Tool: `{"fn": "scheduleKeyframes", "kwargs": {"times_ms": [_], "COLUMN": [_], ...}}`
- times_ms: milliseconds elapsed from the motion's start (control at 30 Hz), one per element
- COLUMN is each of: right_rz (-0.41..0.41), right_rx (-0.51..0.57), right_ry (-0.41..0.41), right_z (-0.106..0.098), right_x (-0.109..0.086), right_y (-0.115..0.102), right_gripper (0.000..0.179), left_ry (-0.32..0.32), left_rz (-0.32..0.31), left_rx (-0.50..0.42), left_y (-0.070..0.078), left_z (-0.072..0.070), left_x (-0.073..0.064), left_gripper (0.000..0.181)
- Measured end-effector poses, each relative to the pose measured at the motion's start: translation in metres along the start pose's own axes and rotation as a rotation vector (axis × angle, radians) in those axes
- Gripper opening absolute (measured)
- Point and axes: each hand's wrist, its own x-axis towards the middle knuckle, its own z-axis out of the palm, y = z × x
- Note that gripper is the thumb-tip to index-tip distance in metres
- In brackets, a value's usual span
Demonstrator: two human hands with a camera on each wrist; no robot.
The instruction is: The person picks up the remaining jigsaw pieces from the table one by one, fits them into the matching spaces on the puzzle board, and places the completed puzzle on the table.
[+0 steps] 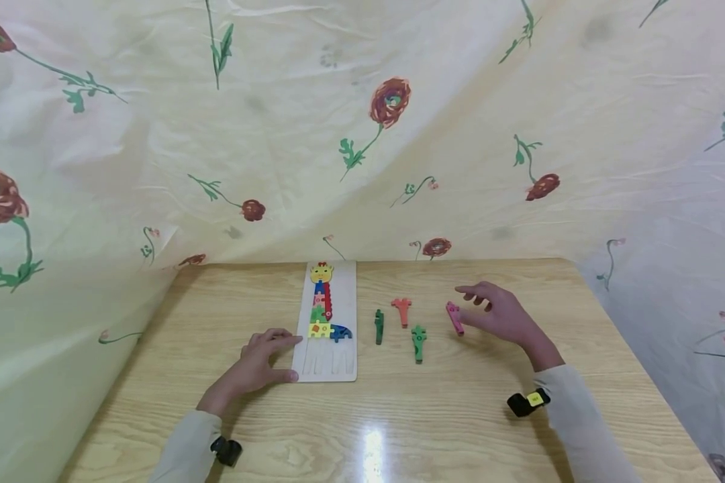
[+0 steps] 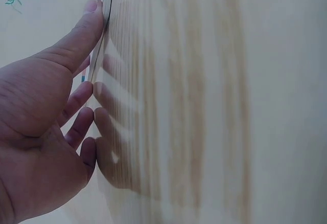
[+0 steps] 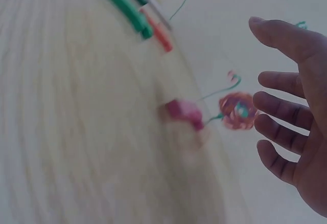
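A white puzzle board (image 1: 348, 295) lies on the table with a giraffe of coloured pieces set in it: a yellow head (image 1: 322, 273), a multicoloured neck, and a yellow piece beside a blue piece (image 1: 341, 333). Below them, leg-shaped recesses show bare white. My left hand (image 1: 252, 361) rests at the board's left edge, thumb and forefinger touching it, fingers fairly straight. Over at the right, my right hand (image 1: 503, 315) hovers with spread fingers beside a pink puzzle piece (image 1: 454, 318). In the right wrist view a gap separates that hand from the blurred pink piece (image 3: 185, 112).
Between board and right hand lie a dark green piece (image 1: 378, 327), an orange-red piece (image 1: 402, 311) and a green piece (image 1: 419, 344). A flowered cloth (image 1: 314, 134) hangs behind the wooden table (image 1: 435, 416) and along its sides.
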Motion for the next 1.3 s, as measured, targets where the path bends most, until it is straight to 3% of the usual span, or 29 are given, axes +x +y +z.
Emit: {"fn": "scheduleKeyframes", "kwargs": {"times_ms": [433, 1300], "right_rz": [0.066, 0.066], "right_rx": [-0.080, -0.110], "right_ry": [-0.130, -0.208], "right_z": [0.010, 0.018], "right_x": [-0.003, -0.003], "right_y": [0.022, 0.036], "right_gripper": [0.080, 0.080], "left_ry": [-0.008, -0.006], "left_rz": [-0.014, -0.002], "left_rx": [0.003, 0.012], "left_y": [0.002, 0.002], "left_z": [-0.001, -0.002], "left_x": [0.000, -0.001], "left_gripper": [0.068, 0.069]}}
